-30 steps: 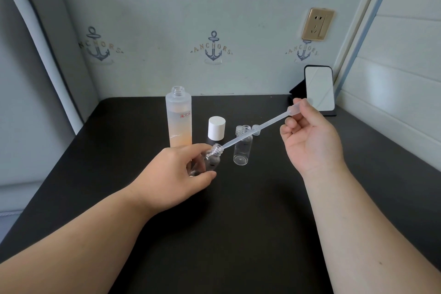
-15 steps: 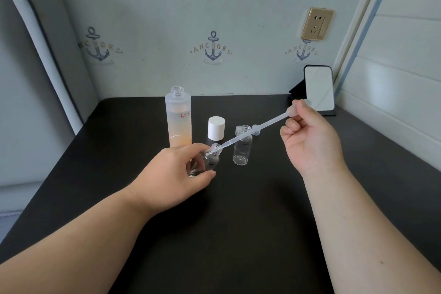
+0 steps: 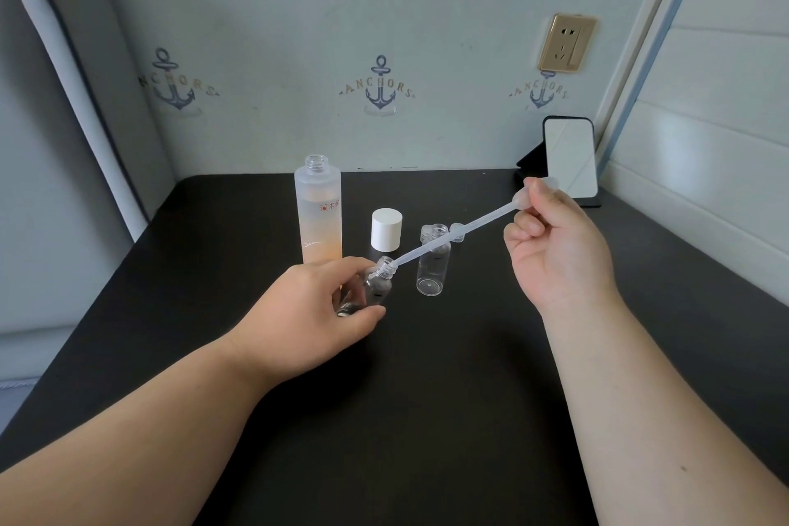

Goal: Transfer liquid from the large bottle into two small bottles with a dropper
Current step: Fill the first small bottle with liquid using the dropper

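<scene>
While the left hand grips a tilted small bottle just above the tabletop, the right hand pinches the dropper bulb, tip in the bottle's neck: dispensing step. Second small bottle stands uncapped beside it, apparently empty. Next, probably: squeeze out, refill from large bottle.

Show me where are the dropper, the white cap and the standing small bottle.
dropper (image 3: 452, 239), head view, middle of stem
white cap (image 3: 386, 229), head view, side wall
standing small bottle (image 3: 431, 269), head view, clear body
</scene>
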`<state>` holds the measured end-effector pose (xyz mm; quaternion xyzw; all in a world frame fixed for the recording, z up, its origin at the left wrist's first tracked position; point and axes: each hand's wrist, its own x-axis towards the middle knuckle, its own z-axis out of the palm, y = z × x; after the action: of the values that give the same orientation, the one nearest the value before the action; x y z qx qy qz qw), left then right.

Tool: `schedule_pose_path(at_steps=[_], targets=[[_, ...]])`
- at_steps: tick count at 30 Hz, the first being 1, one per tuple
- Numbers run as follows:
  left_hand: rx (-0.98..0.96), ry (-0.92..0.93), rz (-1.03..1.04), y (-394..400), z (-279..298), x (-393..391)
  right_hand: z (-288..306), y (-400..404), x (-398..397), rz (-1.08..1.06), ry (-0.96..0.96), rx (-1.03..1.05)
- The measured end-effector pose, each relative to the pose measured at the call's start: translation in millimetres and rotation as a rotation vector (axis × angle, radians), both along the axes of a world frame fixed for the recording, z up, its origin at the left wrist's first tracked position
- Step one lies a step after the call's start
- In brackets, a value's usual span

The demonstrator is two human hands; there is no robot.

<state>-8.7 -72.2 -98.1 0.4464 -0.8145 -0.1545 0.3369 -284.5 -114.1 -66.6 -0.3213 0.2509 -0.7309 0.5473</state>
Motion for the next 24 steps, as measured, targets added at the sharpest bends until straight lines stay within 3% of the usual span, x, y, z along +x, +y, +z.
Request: schedule_pose_path(at_steps=[20, 24], targets=[[0.114, 0.026, 0.044, -1.8, 2.5, -1.8, -1.3, -0.1, -0.2, -0.030, -0.169, 0.052], [0.048, 0.252, 0.082, 2.9, 4.9, 0.8, -0.3, 1.1, 3.1, -0.029, -0.158, 0.067]])
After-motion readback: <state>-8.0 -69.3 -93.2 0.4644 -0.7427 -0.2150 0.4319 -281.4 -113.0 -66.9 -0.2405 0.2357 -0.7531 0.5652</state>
